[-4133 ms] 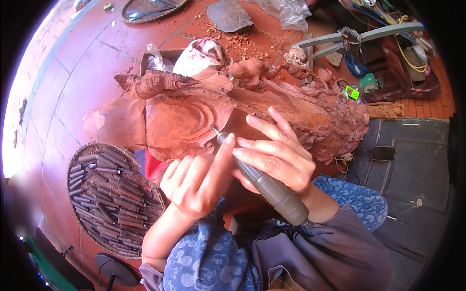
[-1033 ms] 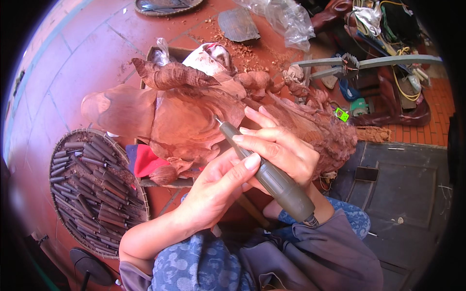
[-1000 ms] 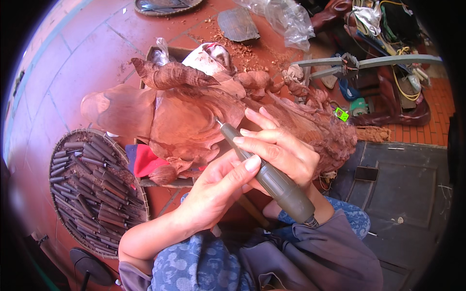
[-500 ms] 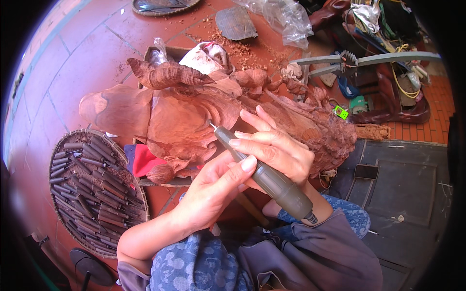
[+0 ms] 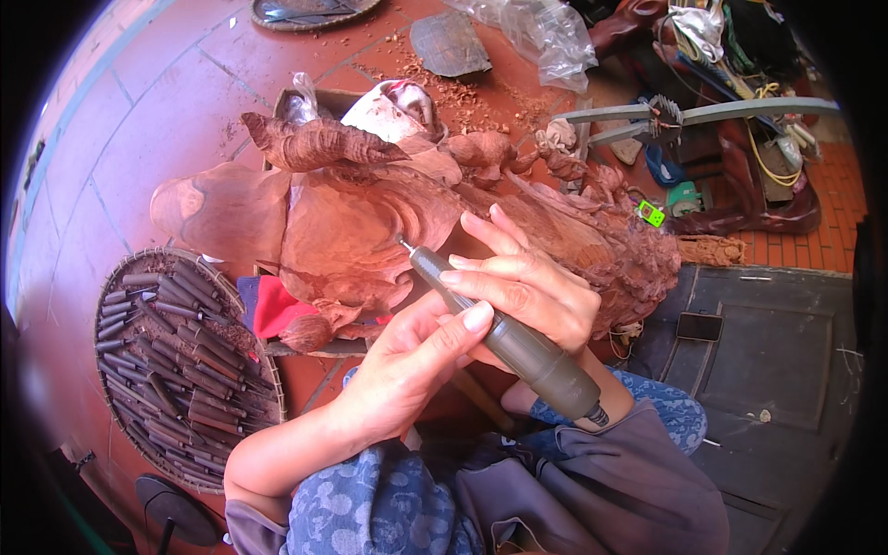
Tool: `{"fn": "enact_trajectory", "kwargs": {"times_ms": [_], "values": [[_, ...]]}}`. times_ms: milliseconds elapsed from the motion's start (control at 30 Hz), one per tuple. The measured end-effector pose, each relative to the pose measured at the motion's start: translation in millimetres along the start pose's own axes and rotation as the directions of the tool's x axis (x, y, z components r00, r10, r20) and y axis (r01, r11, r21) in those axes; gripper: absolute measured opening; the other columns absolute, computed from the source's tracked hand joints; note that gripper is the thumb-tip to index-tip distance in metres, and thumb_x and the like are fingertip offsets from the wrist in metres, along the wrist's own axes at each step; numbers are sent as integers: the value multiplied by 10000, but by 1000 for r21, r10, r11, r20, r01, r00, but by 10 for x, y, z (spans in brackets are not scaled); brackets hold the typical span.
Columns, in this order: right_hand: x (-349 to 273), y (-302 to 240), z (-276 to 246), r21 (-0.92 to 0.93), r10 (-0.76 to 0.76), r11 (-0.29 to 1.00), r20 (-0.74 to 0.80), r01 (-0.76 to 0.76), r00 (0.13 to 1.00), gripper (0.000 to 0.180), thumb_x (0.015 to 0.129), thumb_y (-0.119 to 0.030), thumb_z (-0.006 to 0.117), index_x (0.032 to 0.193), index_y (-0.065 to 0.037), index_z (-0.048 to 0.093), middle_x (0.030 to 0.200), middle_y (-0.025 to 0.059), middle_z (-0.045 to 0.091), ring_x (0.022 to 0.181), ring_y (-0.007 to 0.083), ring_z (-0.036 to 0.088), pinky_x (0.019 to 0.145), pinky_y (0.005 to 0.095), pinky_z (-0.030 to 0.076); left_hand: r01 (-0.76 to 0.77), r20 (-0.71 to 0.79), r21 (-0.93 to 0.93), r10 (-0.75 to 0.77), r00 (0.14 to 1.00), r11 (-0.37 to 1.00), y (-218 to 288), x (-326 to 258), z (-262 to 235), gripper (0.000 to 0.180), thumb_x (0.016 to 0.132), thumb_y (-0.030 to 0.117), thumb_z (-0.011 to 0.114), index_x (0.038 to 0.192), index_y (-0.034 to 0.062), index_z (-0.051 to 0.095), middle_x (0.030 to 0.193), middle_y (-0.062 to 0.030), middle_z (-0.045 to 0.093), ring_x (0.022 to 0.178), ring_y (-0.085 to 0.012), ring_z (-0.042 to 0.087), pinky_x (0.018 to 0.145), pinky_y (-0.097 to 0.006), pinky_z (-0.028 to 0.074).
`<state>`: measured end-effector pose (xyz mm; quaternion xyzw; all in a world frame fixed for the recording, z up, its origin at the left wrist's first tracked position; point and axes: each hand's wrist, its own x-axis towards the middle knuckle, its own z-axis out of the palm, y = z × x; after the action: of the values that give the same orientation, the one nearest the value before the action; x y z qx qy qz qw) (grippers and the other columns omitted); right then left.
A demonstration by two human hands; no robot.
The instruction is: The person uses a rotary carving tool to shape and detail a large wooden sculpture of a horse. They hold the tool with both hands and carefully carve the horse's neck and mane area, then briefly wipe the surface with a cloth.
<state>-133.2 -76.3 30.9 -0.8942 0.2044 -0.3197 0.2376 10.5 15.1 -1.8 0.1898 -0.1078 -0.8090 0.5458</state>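
A large reddish wood carving [image 5: 351, 217] lies on its side in front of me, smooth at its left end and richly textured at the right. Both hands hold a dark, pen-like rotary carving tool [image 5: 532, 356]. Its thin metal bit points up and left, at or just over a curved groove in the wood. My left hand [image 5: 402, 365] grips the tool's front part, with the thumb on top. My right hand [image 5: 532, 291] is wrapped about the barrel from the far side, its fingers bent over it and some reaching toward the carving.
At the left, a round woven tray [image 5: 116, 407] is full of dark-handled chisels. A red cloth [image 5: 277, 310] lies beside the carving. Behind it are a white cloth [image 5: 384, 106], wood shavings and clear plastic [image 5: 546, 46]. A phone [image 5: 698, 326] rests on a dark panel [image 5: 768, 370] at the right.
The tool and both hands have shifted very slightly down and to the right. The grip is the same, and the carving has not moved.
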Motion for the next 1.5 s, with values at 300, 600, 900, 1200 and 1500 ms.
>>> {"fn": "enact_trajectory", "kwargs": {"times_ms": [300, 600, 900, 1200, 1500], "values": [[-12, 68, 85, -57, 1, 998, -86, -6, 996, 364, 797, -261, 728, 1058, -8, 741, 986, 150, 704, 1102, 393, 661, 992, 546, 487, -30, -7, 0, 30, 1000, 1000, 71, 76, 32, 333, 1044, 254, 498, 1275, 15, 493, 1145, -81, 625, 1074, -157, 617, 953, -320, 494], [-32, 64, 4, -40, -50, 998, -10, 50, 999, 383, 779, -253, 794, 1044, 13, 721, 978, 168, 714, 1084, 392, 669, 1008, 533, 483, 24, 8, -4, -24, 1000, 1000, 31, 8, 12, 375, 1032, 246, 513, 1316, 2, 479, 1197, -105, 613, 1120, -188, 605, 999, -355, 476], [-55, 109, 22, -54, -54, 997, -35, 52, 998, 404, 796, -294, 775, 1033, 29, 721, 1001, 179, 709, 1095, 399, 661, 1010, 539, 482, 7, -29, 28, -6, 1000, 1000, 42, 55, 35, 381, 1038, 262, 508, 1315, 4, 471, 1173, -99, 615, 1099, -182, 612, 985, -349, 485], [-72, 98, 51, -50, -34, 998, -54, 32, 998, 384, 809, -289, 765, 1029, 23, 727, 998, 172, 709, 1109, 394, 656, 1023, 547, 466, 9, -39, 46, -7, 999, 999, 41, 45, 36, 394, 1038, 268, 509, 1318, -5, 457, 1179, -112, 613, 1103, -195, 612, 991, -358, 475], [-62, 98, 22, -16, -46, 999, -22, 45, 999, 390, 802, -292, 767, 1040, 15, 730, 1001, 156, 708, 1111, 389, 656, 1023, 542, 468, 9, -11, 50, -9, 1000, 999, 37, 5, 21, 412, 1039, 268, 504, 1342, -3, 446, 1202, -114, 607, 1128, -200, 601, 1008, -375, 470]]}}
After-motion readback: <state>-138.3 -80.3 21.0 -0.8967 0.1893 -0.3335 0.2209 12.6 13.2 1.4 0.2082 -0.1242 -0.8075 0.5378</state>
